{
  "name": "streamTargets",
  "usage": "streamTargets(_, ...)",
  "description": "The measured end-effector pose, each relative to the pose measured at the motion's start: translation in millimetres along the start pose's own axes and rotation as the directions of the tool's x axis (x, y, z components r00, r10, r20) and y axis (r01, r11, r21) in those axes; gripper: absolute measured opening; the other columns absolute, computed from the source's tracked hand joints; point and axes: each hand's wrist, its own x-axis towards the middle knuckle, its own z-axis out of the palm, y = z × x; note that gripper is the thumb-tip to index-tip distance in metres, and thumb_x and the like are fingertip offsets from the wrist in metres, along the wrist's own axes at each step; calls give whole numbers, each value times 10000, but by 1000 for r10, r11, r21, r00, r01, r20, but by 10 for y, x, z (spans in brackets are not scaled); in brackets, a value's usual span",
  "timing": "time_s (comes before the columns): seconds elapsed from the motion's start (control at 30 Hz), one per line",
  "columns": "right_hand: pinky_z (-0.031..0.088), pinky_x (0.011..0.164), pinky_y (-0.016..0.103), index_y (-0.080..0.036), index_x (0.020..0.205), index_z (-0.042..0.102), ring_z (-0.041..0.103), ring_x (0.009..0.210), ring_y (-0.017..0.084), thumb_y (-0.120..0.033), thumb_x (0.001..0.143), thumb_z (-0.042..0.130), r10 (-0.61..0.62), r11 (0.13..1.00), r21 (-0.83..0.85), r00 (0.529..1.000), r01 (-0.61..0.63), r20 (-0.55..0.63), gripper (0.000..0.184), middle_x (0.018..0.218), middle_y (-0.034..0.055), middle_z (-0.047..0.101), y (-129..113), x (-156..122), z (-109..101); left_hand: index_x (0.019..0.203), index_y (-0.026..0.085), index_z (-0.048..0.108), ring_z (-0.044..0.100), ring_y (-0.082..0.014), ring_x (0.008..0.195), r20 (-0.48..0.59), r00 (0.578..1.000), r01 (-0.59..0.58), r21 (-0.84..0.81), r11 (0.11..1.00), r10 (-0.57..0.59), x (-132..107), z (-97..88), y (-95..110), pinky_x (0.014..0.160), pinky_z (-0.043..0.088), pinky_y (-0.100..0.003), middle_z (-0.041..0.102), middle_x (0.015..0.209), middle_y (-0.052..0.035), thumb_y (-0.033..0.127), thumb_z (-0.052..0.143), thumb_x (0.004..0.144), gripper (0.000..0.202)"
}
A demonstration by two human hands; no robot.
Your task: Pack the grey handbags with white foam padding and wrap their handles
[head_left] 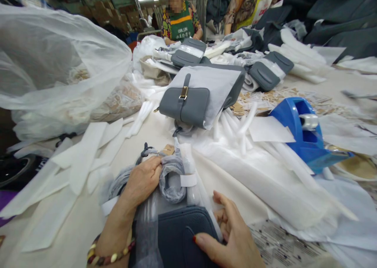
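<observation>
A dark blue handbag (pixel 184 236) lies in front of me, partly cut off by the lower edge of the view. Clear film covers its left part, and wrapped straps in grey film form a coil (pixel 173 181) above its flap. My left hand (pixel 144 179) is closed over the wrapped strap beside that coil, its fingertips partly hidden. At the bag's right edge is my right hand (pixel 235 236), thumb on the flap and fingers apart along the side. A white foam strip (pixel 191 174) runs beside the coil, with a paper band (pixel 188 180) across it.
A grey buckled bag (pixel 188 103) stands ahead on the table. White foam sheets (pixel 79 162) lie left, below a large plastic bag (pixel 59 64). A blue tape dispenser (pixel 300 130) is at right. Across the table a person (pixel 181 24) works among more bags (pixel 272 70).
</observation>
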Motion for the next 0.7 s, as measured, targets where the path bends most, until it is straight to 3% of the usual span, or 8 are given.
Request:
streamTargets(0.2, 490, 724, 331, -170, 1036, 538, 640, 811, 247, -447, 584, 768, 39, 965, 240, 965, -104, 260, 577, 819, 42, 670, -237, 51, -24, 840, 202, 558, 617, -191, 865, -11, 1000, -26, 106, 994, 28, -18, -11, 2, 788, 442, -298, 652, 897, -54, 193, 281, 854, 277)
streamTargets(0.3, 491, 721, 299, -193, 932, 530, 637, 860, 231, -467, 622, 747, 33, 956, 273, 962, -110, 270, 467, 881, 29, 681, -278, 45, 28, 823, 191, 566, 620, -195, 827, -29, 999, -26, 86, 996, 28, -32, -15, 12, 758, 448, -298, 653, 859, -56, 173, 313, 858, 256)
streamTargets(0.43, 487, 642, 278, -209, 916, 488, 618, 752, 196, -557, 695, 663, 24, 980, 188, 970, -72, 243, 448, 828, -8, 639, -131, 62, 53, 839, 167, 588, 626, -208, 838, -77, 996, -30, 50, 998, 34, -20, 39, -15, 789, 458, -322, 661, 881, -80, 140, 339, 856, 251)
streamTargets(0.57, 480, 694, 305, -193, 994, 508, 610, 819, 224, -594, 741, 596, -71, 995, -52, 982, 81, 176, 483, 866, 15, 633, -36, 102, 6, 881, 140, 608, 626, -201, 869, -161, 986, -46, 4, 999, 46, -41, -5, -6, 830, 474, -318, 662, 910, -93, 94, 360, 848, 254)
streamTargets(0.63, 470, 751, 332, -187, 1022, 521, 612, 862, 241, -595, 763, 571, -111, 984, -121, 978, 134, 176, 486, 891, 27, 643, -58, 111, -4, 925, 123, 604, 606, -202, 949, -231, 972, -45, -14, 999, 41, -168, -76, 73, 883, 465, -322, 648, 987, -111, 71, 355, 849, 265)
streamTargets(0.7, 455, 806, 355, -183, 1037, 536, 611, 903, 251, -589, 788, 546, -136, 974, -154, 973, 165, 187, 476, 924, 39, 655, -86, 114, 1, 947, 114, 597, 582, -221, 1002, -328, 938, -121, 4, 993, 115, -402, -89, 209, 910, 462, -354, 630, 1033, -132, 80, 349, 860, 265)
